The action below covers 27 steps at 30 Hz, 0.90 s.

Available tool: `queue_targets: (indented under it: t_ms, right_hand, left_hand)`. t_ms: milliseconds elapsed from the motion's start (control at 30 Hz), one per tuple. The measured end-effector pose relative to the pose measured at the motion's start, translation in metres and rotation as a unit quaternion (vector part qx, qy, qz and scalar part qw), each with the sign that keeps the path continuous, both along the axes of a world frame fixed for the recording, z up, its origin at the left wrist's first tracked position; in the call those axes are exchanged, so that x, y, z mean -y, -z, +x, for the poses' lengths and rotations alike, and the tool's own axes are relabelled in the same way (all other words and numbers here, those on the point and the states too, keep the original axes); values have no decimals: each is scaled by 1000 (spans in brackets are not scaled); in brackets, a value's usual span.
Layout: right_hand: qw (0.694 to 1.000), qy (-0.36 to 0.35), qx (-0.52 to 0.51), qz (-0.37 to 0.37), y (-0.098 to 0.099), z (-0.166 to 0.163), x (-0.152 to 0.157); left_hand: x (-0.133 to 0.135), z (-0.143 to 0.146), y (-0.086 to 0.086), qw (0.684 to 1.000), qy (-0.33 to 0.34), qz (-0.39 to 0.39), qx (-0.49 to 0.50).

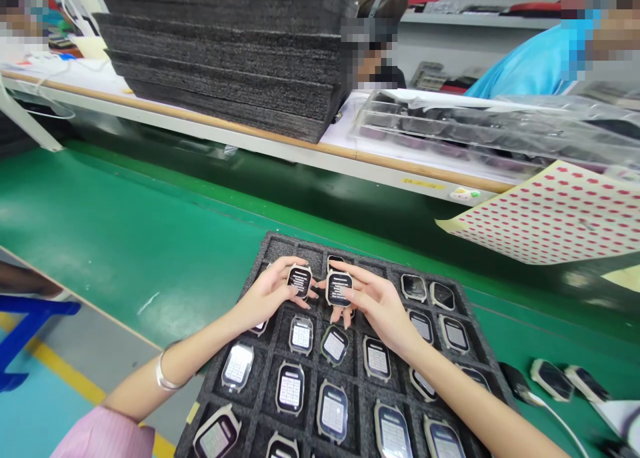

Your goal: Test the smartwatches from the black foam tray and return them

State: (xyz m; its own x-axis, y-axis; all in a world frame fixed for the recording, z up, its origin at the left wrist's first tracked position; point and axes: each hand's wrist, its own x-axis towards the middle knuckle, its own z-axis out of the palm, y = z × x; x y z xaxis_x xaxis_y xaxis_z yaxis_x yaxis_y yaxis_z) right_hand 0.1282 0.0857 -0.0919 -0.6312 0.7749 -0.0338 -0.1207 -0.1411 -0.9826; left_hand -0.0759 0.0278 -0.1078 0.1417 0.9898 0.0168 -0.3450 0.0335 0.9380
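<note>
My left hand [273, 290] is closed around a smartwatch body [299, 281] without a strap; white lines of text show on its black screen. A second smartwatch body [339, 289], its screen also lit with text, is gripped in my right hand [383, 301], thumb on the lower edge of the glass. Both watches are held side by side above a black foam tray [357, 358]. In the tray's square pockets lie several more strapless watches, among them one with a lit white screen [291, 388]. My hands and forearms cover some of the pockets.
Two loose watches [552, 379] and a white cable [560, 421] lie right of the tray on the green table [125, 225]. A tall stack of black foam sheets [225, 58] and clear plastic trays [450, 128] occupy the shelf. A red-dotted sheet [555, 211] hangs down. People are beyond.
</note>
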Motion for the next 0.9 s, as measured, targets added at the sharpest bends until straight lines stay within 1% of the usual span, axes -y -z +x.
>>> queue_targets:
  t_ms: [200, 267, 433, 500, 533, 567, 633, 667, 700, 733, 800, 900]
  right_hand:
    - [1000, 11, 15, 15, 1, -1, 0]
    - [1000, 2, 22, 22, 0, -1, 2]
    - [996, -61, 37, 46, -1, 0, -3]
    - [991, -75, 71, 83, 3, -2, -13]
    - [983, -76, 105, 130, 5, -4, -19]
    - [968, -71, 148, 191, 7, -6, -27]
    - [918, -47, 229, 321, 11, -13, -44]
    - [892, -34, 256, 370, 13, -18, -52]
    - [873, -24, 274, 402, 16, -22, -59]
    - [863, -21, 282, 419, 18, -26, -65]
    - [852, -27, 288, 436, 23, -33, -74]
    - [836, -41, 301, 458, 29, -38, -79]
  left_hand:
    - [0, 0, 2, 1000, 2, 3, 2]
    - [1, 0, 1, 1000, -6, 8, -1]
    - [-1, -4, -6, 997, -74, 26, -3]
    - [-2, -6, -9, 996, -89, 29, 5]
    - [-2, -7, -10, 995, -91, 31, 10]
    - [-2, -8, -11, 996, -87, 31, 14]
    - [-2, -8, -11, 996, -74, 32, 21]
    - [-2, -8, -11, 997, -67, 33, 24]
    - [-2, -8, -11, 997, -61, 33, 25]
    - [-1, -8, -11, 998, -57, 34, 25]
    - [-2, -8, -10, 998, -51, 36, 24]
    - [-2, -8, -9, 998, -46, 41, 22]
